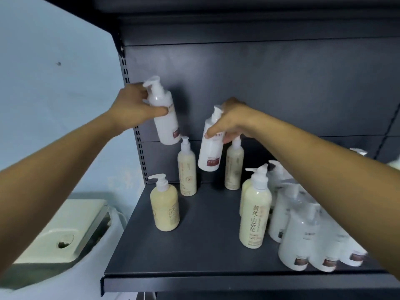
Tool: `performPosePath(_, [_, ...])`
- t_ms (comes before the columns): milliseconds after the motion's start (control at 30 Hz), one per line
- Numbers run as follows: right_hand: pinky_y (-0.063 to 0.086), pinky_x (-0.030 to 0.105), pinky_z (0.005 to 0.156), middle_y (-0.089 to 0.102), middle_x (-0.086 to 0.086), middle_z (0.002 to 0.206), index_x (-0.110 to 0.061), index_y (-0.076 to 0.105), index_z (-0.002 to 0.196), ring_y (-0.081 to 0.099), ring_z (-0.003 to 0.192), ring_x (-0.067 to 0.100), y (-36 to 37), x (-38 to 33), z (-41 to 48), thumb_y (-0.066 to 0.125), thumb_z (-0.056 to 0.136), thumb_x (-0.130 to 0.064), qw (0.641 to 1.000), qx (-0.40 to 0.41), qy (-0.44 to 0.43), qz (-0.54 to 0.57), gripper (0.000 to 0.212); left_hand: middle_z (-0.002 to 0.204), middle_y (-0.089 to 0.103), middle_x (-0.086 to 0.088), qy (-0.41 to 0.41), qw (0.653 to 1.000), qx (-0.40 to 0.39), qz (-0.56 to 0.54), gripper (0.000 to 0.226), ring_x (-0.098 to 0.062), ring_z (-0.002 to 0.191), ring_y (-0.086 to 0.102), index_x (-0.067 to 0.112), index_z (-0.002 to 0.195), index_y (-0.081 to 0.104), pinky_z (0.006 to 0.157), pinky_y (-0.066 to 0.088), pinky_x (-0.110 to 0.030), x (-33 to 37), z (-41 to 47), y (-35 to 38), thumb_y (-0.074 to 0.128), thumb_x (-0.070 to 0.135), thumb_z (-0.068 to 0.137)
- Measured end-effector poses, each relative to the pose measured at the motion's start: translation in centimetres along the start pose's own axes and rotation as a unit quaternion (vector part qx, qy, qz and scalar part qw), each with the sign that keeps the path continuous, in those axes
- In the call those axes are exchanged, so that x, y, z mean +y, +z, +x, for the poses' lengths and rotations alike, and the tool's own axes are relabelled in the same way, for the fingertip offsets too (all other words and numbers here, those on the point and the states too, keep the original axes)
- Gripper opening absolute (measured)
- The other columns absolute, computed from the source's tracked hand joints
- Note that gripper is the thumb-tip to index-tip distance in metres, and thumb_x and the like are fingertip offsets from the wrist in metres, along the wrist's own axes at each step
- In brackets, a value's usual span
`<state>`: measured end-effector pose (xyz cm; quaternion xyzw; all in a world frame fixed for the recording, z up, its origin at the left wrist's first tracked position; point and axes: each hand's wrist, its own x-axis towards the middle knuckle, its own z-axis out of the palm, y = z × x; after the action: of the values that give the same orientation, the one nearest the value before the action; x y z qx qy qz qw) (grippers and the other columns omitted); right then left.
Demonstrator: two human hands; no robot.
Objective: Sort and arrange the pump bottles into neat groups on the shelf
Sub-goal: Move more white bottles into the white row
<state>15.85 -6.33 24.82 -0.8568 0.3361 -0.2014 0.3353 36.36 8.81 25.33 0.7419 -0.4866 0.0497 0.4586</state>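
My left hand (136, 105) grips a white pump bottle (165, 118) by its neck and holds it tilted in the air above the shelf's back left. My right hand (229, 120) holds a second white pump bottle (211, 150) by its upper part, lifted off the dark shelf (194, 245). Below them stand cream-coloured pump bottles: one at the front left (165, 206), two tall slim ones at the back (187, 172) (233, 167), and one with dark lettering (255, 215) in the middle. A cluster of white bottles (303, 234) stands at the right, partly behind my right forearm.
The dark back panel (281, 87) closes the shelf behind. A slotted upright (138, 135) runs along the left edge. Left of the shelf sits a cream plastic box (60, 228) against a pale blue wall. Bare shelf surface lies at the front centre.
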Motion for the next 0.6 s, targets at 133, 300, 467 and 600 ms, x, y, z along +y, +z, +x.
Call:
performPosePath(133, [0.068,0.038,0.07,0.073,0.009,0.096,-0.005,0.059,0.13,0.078,0.077,0.025,-4.3,1.6,0.0,0.093,0.078,-0.01,1.0,0.014,0.012,0.001,0.062,0.118,0.071,0.003,0.027,0.993,-0.037,-0.107,0.059,-0.004,0.095,0.074,0.017,0.135,0.063,0.07,0.062,-0.021,5.4,0.7,2.9,0.087,0.011,0.082])
performPosePath(300, [0.066,0.03,0.058,0.071,0.006,0.104,-0.016,0.059,0.12,0.074,0.077,0.017,-8.7,5.9,0.6,0.097,0.073,-0.014,0.998,0.057,0.027,0.01,0.061,0.104,0.074,0.007,0.041,0.985,-0.094,-0.14,0.048,-0.003,0.089,0.078,0.018,0.122,0.066,0.076,0.067,-0.033,9.5,1.7,8.2,0.083,-0.001,0.082])
performPosePath(467, [0.068,0.039,0.074,0.071,0.005,0.121,-0.015,0.062,0.135,0.077,0.097,0.025,-11.4,10.8,1.9,0.098,0.071,-0.018,0.996,0.087,0.029,0.017,0.073,0.116,0.075,0.002,0.05,0.977,-0.144,-0.146,0.043,-0.016,0.105,0.077,0.025,0.112,0.069,0.084,0.065,-0.035,10.5,2.2,13.3,0.085,0.002,0.08])
performPosePath(600, [0.068,0.041,0.077,0.07,0.006,0.123,-0.017,0.06,0.139,0.075,0.101,0.026,-11.9,13.7,3.4,0.096,0.07,-0.017,0.996,0.074,0.032,0.026,0.079,0.121,0.074,0.0,0.059,0.981,-0.157,-0.102,0.055,-0.019,0.111,0.074,0.033,0.117,0.069,0.101,0.06,-0.043,10.4,2.5,17.2,0.091,0.024,0.068])
